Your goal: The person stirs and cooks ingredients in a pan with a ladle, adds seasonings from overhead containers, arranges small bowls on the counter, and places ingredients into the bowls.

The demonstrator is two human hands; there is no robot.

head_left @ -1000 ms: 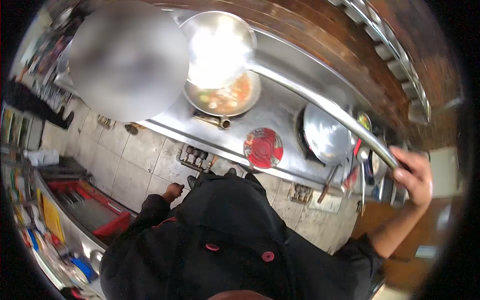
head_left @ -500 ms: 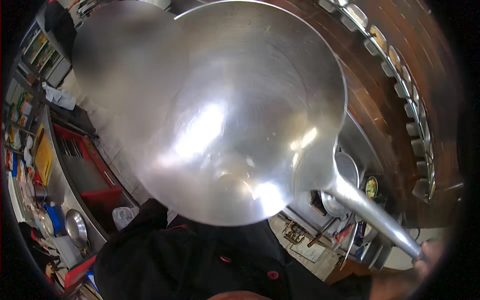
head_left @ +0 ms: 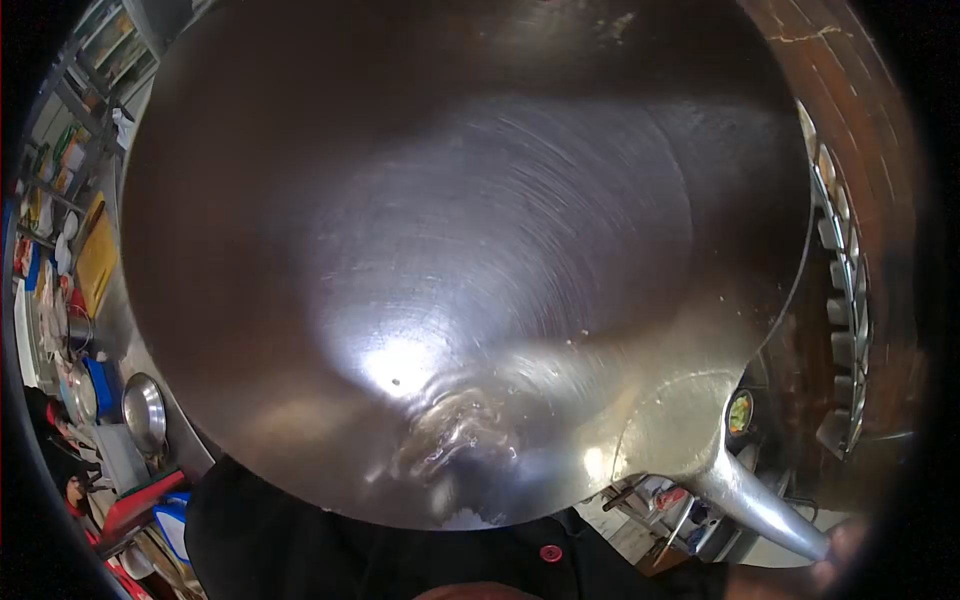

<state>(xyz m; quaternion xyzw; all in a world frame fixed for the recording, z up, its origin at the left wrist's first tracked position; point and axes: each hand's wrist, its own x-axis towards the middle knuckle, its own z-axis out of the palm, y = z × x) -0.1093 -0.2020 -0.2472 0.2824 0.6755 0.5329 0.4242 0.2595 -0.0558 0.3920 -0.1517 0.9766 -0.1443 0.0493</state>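
A large shiny steel wok (head_left: 470, 230) fills most of the view, its scratched inner side facing me. A small clear pool, which looks like liquid (head_left: 460, 430), lies in its lower part near the rim. From the lower right of the wok runs a hollow metal handle (head_left: 770, 510). My right hand (head_left: 845, 550) is closed around the handle's end, partly lost at the dark edge of the view. My left hand is not in view.
On the left counter lie a yellow cutting board (head_left: 97, 255) and a round metal bowl (head_left: 144, 412). A row of containers on a rail (head_left: 845, 290) runs along the right. A bowl of green food (head_left: 740, 412) shows beside the handle.
The wok has come closer, covering more of the view, and its inner side is more fully turned toward me. The pool in it now shows plainly. My right hand stays on the handle.
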